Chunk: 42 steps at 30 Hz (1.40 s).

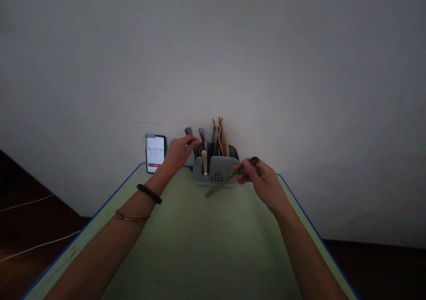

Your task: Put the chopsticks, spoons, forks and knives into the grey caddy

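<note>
A grey cutlery holder stands at the far end of the table, against the wall. Metal utensil handles, a pale-handled utensil and several wooden chopsticks rise out of it. My right hand, at the holder's right, grips a table knife by its dark handle; the blade slants down to the left across the holder's front. My left hand is over the holder's left side with fingertips pinched together beside the metal handles. What is between those fingertips is too small and dim to make out.
A phone showing a timer leans upright on the wall, left of the holder. The pale green table has a blue edge and narrows toward the white wall. White cables run over the dark floor at left.
</note>
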Available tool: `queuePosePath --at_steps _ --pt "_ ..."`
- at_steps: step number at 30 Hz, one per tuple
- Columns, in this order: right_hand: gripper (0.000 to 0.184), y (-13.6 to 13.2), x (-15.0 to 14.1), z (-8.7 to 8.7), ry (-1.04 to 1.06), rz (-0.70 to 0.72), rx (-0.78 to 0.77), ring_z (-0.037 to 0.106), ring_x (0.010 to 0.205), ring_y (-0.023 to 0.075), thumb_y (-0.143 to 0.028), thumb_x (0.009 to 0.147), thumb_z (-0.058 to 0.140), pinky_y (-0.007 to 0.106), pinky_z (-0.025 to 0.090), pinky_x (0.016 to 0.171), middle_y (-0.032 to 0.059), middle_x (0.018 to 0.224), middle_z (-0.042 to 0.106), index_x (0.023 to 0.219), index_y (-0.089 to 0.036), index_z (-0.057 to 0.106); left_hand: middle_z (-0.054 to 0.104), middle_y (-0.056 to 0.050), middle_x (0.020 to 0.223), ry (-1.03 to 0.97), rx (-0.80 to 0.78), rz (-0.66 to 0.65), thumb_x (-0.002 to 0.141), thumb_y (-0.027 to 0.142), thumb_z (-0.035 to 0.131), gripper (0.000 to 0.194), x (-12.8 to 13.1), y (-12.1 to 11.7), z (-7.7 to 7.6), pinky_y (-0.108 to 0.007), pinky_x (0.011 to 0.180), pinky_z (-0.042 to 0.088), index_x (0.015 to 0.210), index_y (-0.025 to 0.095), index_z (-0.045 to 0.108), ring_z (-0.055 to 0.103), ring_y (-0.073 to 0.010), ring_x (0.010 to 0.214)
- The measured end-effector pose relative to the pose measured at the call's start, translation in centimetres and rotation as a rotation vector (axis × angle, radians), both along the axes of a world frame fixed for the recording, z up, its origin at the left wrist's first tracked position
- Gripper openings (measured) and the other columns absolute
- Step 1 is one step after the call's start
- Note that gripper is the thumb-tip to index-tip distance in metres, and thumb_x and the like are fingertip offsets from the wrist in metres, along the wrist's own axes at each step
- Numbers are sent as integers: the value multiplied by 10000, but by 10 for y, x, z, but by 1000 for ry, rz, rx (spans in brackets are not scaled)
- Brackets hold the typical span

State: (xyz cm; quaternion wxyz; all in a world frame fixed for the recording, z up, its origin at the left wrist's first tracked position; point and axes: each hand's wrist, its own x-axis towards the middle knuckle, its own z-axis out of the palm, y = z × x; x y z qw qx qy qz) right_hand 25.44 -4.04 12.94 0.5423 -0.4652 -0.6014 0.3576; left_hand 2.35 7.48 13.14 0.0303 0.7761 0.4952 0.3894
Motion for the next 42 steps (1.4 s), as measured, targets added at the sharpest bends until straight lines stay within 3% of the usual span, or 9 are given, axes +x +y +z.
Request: queuePosePath --at_steps 5,12,19,29,35,42 --pt "332 0 0 -1 1 -10 6 617 594 109 -500 839 534 278 549 596 71 870 685 834 -171 579 730 -46 866 57 38 -27 869 342 554 206 5 5 14 -258 736 464 903 178 673 666 -178 800" --pt "338 0 -1 -1 -32 -13 -2 620 600 112 -503 848 518 281 553 601 69 855 686 839 -172 587 724 -72 871 308 -55 -73 917 378 452 304 17 8 3 -277 703 448 956 182 680 655 -195 771" --pt "346 1 -1 -2 -17 0 -10 615 586 108 -509 837 531 281 552 595 70 854 686 835 -167 580 715 -125 844 461 -17 134 932 426 395 394 19 0 21 -302 661 438 991 164 683 662 -245 778" --pt "334 -2 -1 -1 -10 -4 3 620 598 113 -505 840 531 290 560 602 75 884 691 833 -174 579 732 -71 846 191 235 144 892 379 513 281 15 1 66 -293 723 431 920 176 705 666 -199 771" --pt "325 -2 0 0 -4 1 7 619 591 109 -497 844 526 283 560 591 70 882 691 835 -176 574 722 -47 817 -1 338 56 902 349 498 273 9 8 69 -239 680 469 911 153 689 667 -144 706" --pt "324 -2 -1 1 -12 -1 12 620 598 114 -489 848 528 290 559 601 66 857 687 835 -170 589 700 -3 810 -252 395 -84 882 387 513 276 -2 10 64 -143 491 460 892 154 662 635 -65 546"
